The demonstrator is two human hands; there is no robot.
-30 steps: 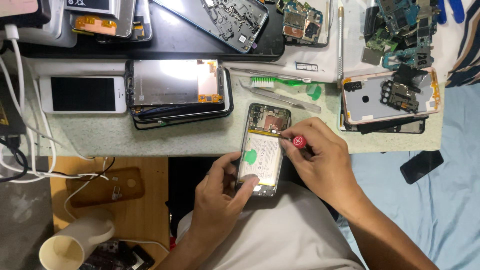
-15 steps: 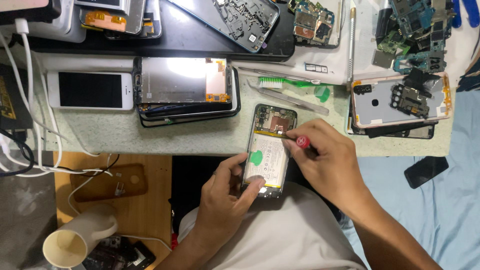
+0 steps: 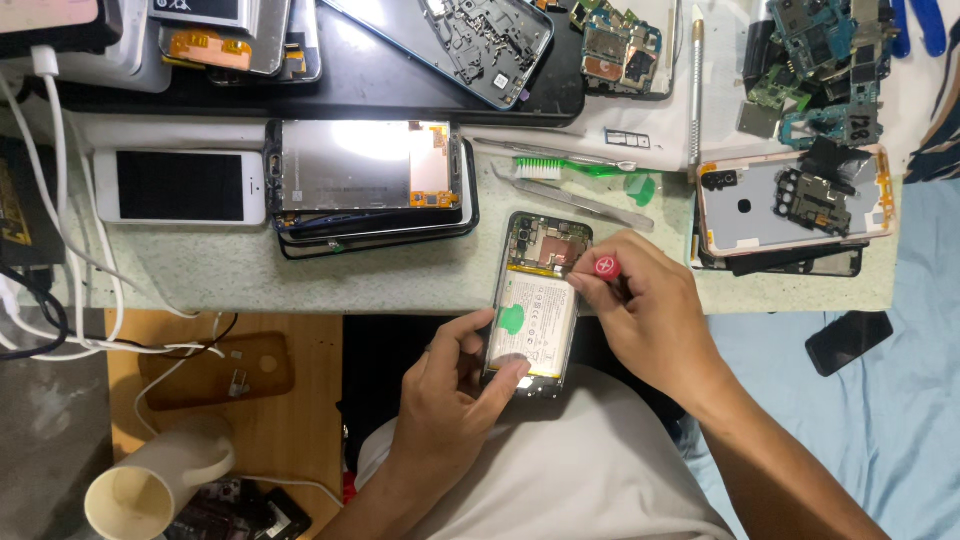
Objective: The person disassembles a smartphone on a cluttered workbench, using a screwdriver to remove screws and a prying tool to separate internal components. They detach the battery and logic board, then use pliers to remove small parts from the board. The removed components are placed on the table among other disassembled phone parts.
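1. Head view shows almost no change over the last second: the opened smartphone (image 3: pixel 537 300) with its back cover off lies across the near edge of the counter (image 3: pixel 300 275), its lower end overhanging toward the person's lap, just as it did a second ago.
2. The left hand (image 3: pixel 455 400) keeps its grip on the phone's lower end, thumb and fingers (image 3: pixel 500 375) closed around the frame beside the white battery (image 3: pixel 535 320) with its green pull tab.
3. The right hand (image 3: pixel 650 320) stays pinched on a red-capped screwdriver (image 3: pixel 606 266), its tip hidden near the upper right corner of the phone, beside the circuit board. I judge that the work at that one spot goes on, with hardly any shift of either hand.
4. Room along the near edge: to the left of the phone lies a stack of display panels (image 3: pixel 370 180), near but not touching; farther left, a white phone (image 3: pixel 180 186) with white cables (image 3: pixel 60 200) trailing over the counter's left edge.
5. Just behind the phone lie a green-bristled brush (image 3: pixel 570 168) and metal tweezers (image 3: pixel 580 200), close to the right hand's knuckles.
6. To the right, a pink-rimmed phone back (image 3: pixel 790 205) sits at the right near corner, leaving only a narrow bare strip beside the right wrist.
7. Open space lies mostly toward the person, below the counter edge, where a paper cup (image 3: pixel 150 485) stands well apart.
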